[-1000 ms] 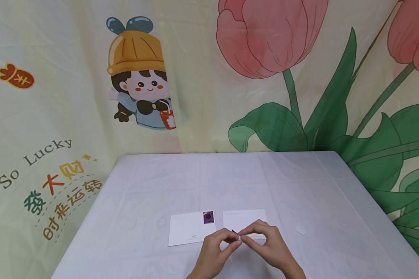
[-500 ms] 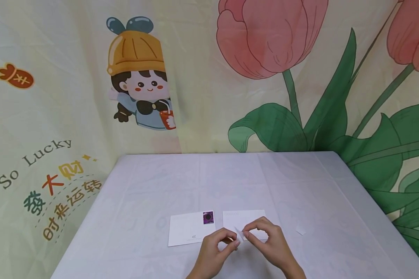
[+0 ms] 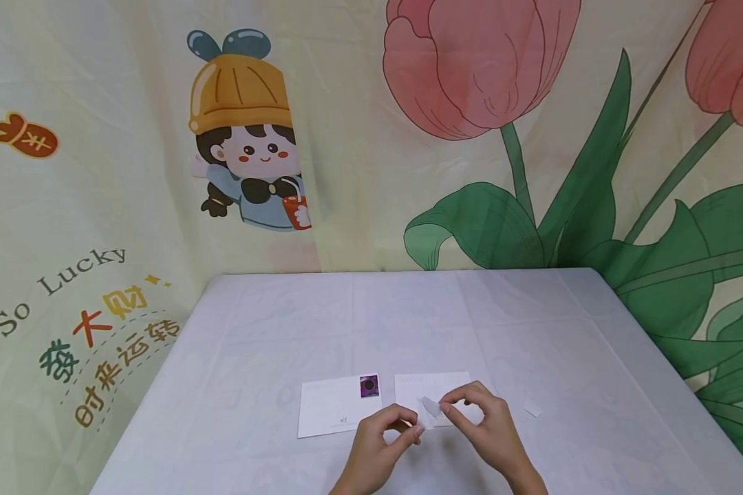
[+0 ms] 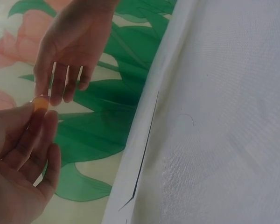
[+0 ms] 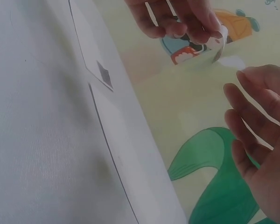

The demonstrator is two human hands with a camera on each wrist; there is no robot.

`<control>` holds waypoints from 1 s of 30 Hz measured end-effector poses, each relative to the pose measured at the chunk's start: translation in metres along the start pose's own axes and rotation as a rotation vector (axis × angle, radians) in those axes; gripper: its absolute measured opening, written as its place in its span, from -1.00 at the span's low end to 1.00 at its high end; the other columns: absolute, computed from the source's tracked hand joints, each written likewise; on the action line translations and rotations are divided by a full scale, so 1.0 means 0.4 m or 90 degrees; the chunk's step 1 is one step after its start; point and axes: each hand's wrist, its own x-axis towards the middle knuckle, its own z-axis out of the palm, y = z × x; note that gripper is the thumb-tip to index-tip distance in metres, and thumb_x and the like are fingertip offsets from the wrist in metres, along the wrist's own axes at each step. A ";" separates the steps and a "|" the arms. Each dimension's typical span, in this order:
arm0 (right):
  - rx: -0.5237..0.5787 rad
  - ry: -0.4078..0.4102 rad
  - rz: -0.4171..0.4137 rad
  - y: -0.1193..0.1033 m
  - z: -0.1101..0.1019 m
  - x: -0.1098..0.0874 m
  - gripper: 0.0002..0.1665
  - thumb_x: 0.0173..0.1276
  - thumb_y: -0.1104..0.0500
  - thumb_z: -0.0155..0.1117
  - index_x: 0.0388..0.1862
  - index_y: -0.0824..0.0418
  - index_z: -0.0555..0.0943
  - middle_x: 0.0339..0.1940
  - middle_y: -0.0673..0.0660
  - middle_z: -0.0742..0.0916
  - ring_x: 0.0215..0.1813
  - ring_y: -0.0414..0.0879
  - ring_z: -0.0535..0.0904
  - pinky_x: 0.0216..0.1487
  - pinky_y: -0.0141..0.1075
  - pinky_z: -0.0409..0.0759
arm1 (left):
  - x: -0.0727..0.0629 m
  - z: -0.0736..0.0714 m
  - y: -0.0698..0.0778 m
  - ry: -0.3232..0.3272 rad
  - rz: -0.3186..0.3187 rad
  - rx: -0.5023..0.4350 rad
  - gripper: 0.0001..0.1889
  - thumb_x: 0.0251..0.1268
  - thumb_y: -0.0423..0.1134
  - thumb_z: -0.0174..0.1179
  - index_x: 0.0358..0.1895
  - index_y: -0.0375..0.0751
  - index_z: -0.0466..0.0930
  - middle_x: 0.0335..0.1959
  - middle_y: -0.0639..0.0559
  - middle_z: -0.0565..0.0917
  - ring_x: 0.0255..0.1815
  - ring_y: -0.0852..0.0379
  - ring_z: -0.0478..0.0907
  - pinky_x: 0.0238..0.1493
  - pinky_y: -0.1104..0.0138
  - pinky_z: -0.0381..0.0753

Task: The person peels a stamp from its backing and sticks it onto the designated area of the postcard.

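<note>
My left hand point(image 3: 380, 443) pinches a small sticker between thumb and forefinger. In the right wrist view this sticker point(image 5: 222, 43) is curled, pale on one face and darker on the other. Just to the right, my right hand point(image 3: 486, 430) pinches a thin white piece of backing paper point(image 3: 431, 406), apart from the sticker. Both hands are raised over the near side of the table. Behind them lie two white cards: the left card point(image 3: 328, 405) bears a purple stamp-like sticker point(image 3: 369, 386), while the right card point(image 3: 430, 382) is partly hidden by the right hand.
A small white paper scrap point(image 3: 533, 410) lies right of the right hand. The table point(image 3: 347, 323) has a white cloth cover. Beyond its far edge hangs a printed curtain point(image 3: 353, 137) with tulips and a cartoon figure.
My right hand has drawn away to the right from the left hand, with the white backing paper coming into view between them. The left hand has barely moved.
</note>
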 end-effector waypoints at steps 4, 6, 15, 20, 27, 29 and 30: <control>-0.010 0.019 0.013 0.006 -0.003 0.001 -0.83 0.03 0.41 0.38 -0.43 0.17 0.65 -0.50 -0.03 0.67 -0.36 -0.04 0.54 -0.29 -0.36 0.42 | 0.000 -0.002 0.001 -0.005 -0.009 -0.011 -0.95 0.16 -0.46 0.20 -0.34 -0.28 0.56 -0.49 -0.08 0.63 -0.50 0.08 0.62 -0.37 0.40 0.51; -0.015 0.032 0.022 0.016 -0.004 0.000 -0.83 0.03 0.40 0.39 -0.44 0.16 0.65 -0.50 -0.05 0.66 -0.36 -0.06 0.53 -0.28 -0.35 0.42 | 0.001 -0.002 0.003 -0.005 -0.011 -0.014 -0.94 0.15 -0.46 0.21 -0.33 -0.27 0.56 -0.49 -0.09 0.63 -0.51 0.06 0.62 -0.37 0.40 0.51; -0.044 0.077 0.107 0.121 -0.019 -0.011 -0.91 0.13 0.19 0.39 -0.41 -0.01 0.65 -0.44 -0.21 0.66 -0.31 -0.28 0.52 -0.22 -0.29 0.43 | -0.001 -0.003 0.005 -0.013 -0.031 -0.032 -0.94 0.19 -0.39 0.20 -0.32 -0.33 0.55 -0.47 -0.14 0.64 -0.49 0.08 0.63 -0.33 0.39 0.51; -0.074 0.114 0.131 0.148 -0.056 -0.013 -0.95 0.14 0.18 0.38 -0.41 0.03 0.66 -0.42 -0.14 0.70 -0.34 -0.25 0.52 -0.25 -0.31 0.40 | -0.002 -0.003 0.002 -0.015 -0.037 -0.039 -0.97 0.18 -0.43 0.19 -0.33 -0.30 0.55 -0.47 -0.18 0.64 -0.48 0.06 0.63 -0.32 0.39 0.51; -0.174 0.193 0.221 0.373 -0.113 -0.055 -0.80 0.22 -0.08 0.28 -0.33 -0.01 0.68 -0.51 -0.12 0.70 -0.40 -0.27 0.55 -0.34 -0.34 0.33 | -0.003 -0.004 0.000 -0.023 -0.053 -0.042 -0.93 0.20 -0.37 0.20 -0.34 -0.34 0.56 -0.46 -0.16 0.66 -0.47 0.08 0.63 -0.28 0.36 0.51; -0.192 0.235 0.310 0.433 -0.133 -0.067 -0.72 0.21 -0.17 0.25 -0.30 -0.03 0.68 -0.53 -0.13 0.69 -0.43 -0.29 0.53 -0.39 -0.38 0.35 | -0.003 -0.004 -0.001 -0.024 -0.053 -0.043 -0.93 0.20 -0.38 0.20 -0.34 -0.35 0.56 -0.46 -0.16 0.66 -0.47 0.07 0.63 -0.27 0.35 0.51; -0.192 0.250 0.370 0.442 -0.144 -0.070 -0.68 0.21 -0.18 0.23 -0.27 -0.01 0.68 -0.53 -0.12 0.69 -0.44 -0.28 0.52 -0.41 -0.40 0.36 | -0.003 -0.005 -0.001 -0.025 -0.052 -0.043 -0.92 0.20 -0.37 0.20 -0.34 -0.35 0.55 -0.46 -0.15 0.66 -0.47 0.06 0.63 -0.28 0.35 0.51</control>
